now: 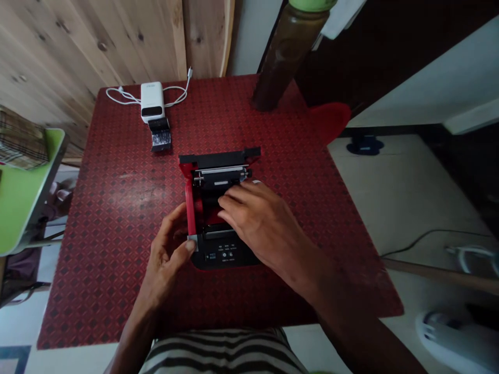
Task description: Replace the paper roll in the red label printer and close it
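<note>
A small red and black printer [218,257] sits in the middle of the red patterned table [117,208] with its lid [219,157] flipped open toward the far side. My left hand [169,254] grips the printer's left front corner, thumb pressed on the grey latch. My right hand [257,218] lies over the open paper bay, fingers bent down into it and close together. What the fingertips touch inside the bay is hidden.
A white power bank [152,101] with a white cable [177,93] and a small black device [160,135] lie at the table's far left. A brown bottle [286,52] stands at the far edge. A green chair [23,192] stands to the left. Cables and sandals lie on the floor at right.
</note>
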A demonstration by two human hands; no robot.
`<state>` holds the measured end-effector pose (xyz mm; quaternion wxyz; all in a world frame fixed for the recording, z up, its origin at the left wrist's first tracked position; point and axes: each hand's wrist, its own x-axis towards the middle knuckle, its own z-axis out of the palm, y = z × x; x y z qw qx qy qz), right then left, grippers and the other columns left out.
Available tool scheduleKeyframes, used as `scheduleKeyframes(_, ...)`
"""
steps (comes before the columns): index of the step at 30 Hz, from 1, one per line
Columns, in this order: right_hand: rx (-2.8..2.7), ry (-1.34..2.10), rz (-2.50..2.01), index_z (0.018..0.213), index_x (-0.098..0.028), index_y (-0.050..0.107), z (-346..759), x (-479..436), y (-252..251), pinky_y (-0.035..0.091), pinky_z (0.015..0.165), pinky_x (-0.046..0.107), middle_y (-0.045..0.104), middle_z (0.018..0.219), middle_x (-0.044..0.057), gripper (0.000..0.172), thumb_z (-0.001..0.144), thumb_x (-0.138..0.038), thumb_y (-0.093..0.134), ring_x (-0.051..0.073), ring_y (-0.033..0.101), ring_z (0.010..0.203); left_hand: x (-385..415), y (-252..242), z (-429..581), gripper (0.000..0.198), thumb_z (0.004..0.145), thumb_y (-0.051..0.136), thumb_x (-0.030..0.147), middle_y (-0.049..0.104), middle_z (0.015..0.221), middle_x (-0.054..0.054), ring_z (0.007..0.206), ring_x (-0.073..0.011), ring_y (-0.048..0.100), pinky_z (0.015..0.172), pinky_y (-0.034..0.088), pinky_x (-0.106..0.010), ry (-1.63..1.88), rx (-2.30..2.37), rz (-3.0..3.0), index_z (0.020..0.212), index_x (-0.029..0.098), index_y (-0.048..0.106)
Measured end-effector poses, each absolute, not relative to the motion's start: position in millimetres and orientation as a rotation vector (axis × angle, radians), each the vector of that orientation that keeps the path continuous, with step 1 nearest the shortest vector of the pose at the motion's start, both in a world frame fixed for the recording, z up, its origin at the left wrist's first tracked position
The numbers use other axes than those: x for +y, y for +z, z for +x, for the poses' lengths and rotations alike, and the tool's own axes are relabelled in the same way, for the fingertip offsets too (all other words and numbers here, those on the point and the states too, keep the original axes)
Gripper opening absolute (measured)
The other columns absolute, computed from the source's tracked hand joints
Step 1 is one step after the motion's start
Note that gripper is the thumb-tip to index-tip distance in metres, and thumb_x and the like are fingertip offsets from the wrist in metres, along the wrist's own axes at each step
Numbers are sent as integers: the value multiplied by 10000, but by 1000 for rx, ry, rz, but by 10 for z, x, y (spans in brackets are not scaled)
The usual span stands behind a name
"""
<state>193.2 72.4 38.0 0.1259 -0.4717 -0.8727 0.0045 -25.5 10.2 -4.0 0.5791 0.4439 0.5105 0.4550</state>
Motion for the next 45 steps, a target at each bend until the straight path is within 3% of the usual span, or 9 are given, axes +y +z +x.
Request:
scheduleKeyframes(8, -2650, 70, -1587, 1044, -170, 867, 1685, 864, 444, 593, 711, 360, 897, 1021, 136, 254, 1043, 11, 689, 276, 832, 946, 97, -67, -276, 597, 1053, 852, 498, 745, 1656, -60, 1496, -361, 736, 1162, 667, -527, 1059, 1130, 1024, 1619, 379, 703)
scheduleKeyframes(12, -2617, 98, -1620, 1095, -164, 858, 1583, 937, 406, 584, 653, 351, 883, 937, 145, 310, 1047, 19, 613, 251, 812, 768, 84, -77, -276, 595, 1056, 841, 480, 759, 1636, -72, 1497, -375, 735, 1168, 666, -552, 1068, 1120, 1011, 1623, 366, 701)
scheduleKeyframes(17, -2638, 105, -1615, 1150, -186, 856, 1594, 984, 389, 615, 751, 380, 887, 932, 139, 302, 1062, -23, 617, 270, 823, 812, 87, -109, -297, 623, 1051, 842, 483, 741, 1660, -83, 1528, -383, 712, 1206, 644, -569, 1063, 1102, 1000, 1639, 353, 685)
scheduleKeyframes(22, -2690, 127, -1680, 1164, -177, 849, 1640, 885, 557, 528, 633, 367, 890, 1006, 132, 285, 1016, -9, 672, 271, 825, 770, 98, -128, -298, 650, 1036, 861, 497, 720, 1685, -112, 1551, -392, 696, 1252, 614, -586, 1054, 1101, 998, 1632, 317, 677)
scheduleKeyframes(28, -2435, 216, -1511, 1034, -194, 820, 1910, 604, 740, 485, 562, 354, 850, 941, 68, 108, 1025, -138, 728, 229, 776, 689, 109, -109, -288, 695, 1021, 871, 528, 727, 1678, -126, 1549, -394, 701, 1218, 645, -554, 1063, 1125, 1007, 1639, 282, 672)
scheduleKeyframes(32, -2014, 604, -1322, 1176, -244, 821, 2399, 373, 781, 542, 596, 286, 791, 888, -12, 175, 1006, -210, 797, 137, 675, 625, 103, -100, -292, 667, 1005, 888, 539, 700, 1715, -100, 1613, -410, 642, 1163, 673, -511, 1059, 1174, 1002, 1609, 313, 717)
scheduleKeyframes(35, -1694, 858, -1395, 1189, -312, 845, 2750, 159, 634, 524, 579, 272, 748, 822, -39, 205, 987, -325, 879, 142, 652, 637, 88, -122, -293, 651, 1018, 870, 534, 730, 1679, -93, 1536, -398, 709, 1145, 672, -490, 1073, 1165, 999, 1618, 330, 724)
scheduleKeyframes(39, -1215, 1060, -1440, 1157, -292, 828, 2986, -111, 187, 638, 714, 326, 807, 979, 22, 296, 954, -491, 911, 194, 752, 794, 63, -159, -291, 634, 1029, 863, 516, 762, 1628, -72, 1497, -368, 733, 1223, 621, -484, 1079, 1185, 998, 1627, 352, 727)
scheduleKeyframes(45, -1136, 1133, -1480, 1097, -284, 760, 2899, -180, -357, 594, 706, 330, 739, 907, 1, 352, 903, -563, 851, 196, 704, 777, 50, -164, -278, 609, 1022, 858, 521, 760, 1623, -36, 1544, -361, 686, 1302, 550, -492, 1090, 1246, 1013, 1604, 378, 750)
